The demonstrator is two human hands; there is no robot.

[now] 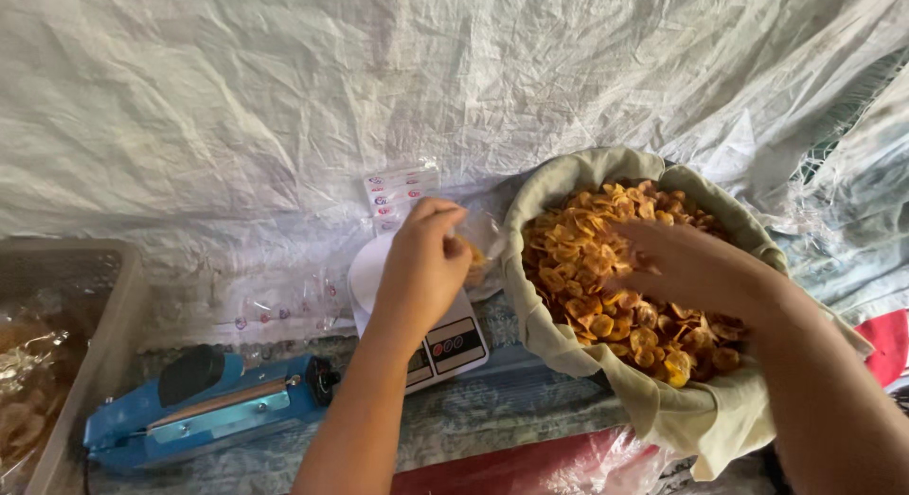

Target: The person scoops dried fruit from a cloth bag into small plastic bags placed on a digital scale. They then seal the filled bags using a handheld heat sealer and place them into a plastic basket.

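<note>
My left hand [424,258] pinches the top of a small clear plastic bag [478,239] with a few orange chips inside, held over the white kitchen scale [453,339]. My right hand [691,263] is blurred and reaches into a large cloth-lined basket [568,348] heaped with orange fried chips [587,258]; whether it holds any chips cannot be made out.
A blue heat sealer [204,405] lies at the lower left, in front of the scale. A grey plastic crate [90,325] with filled bags stands at the far left. Empty printed bags [402,192] lean against the white plastic sheet wall [284,97]. Red plastic [559,462] lies below.
</note>
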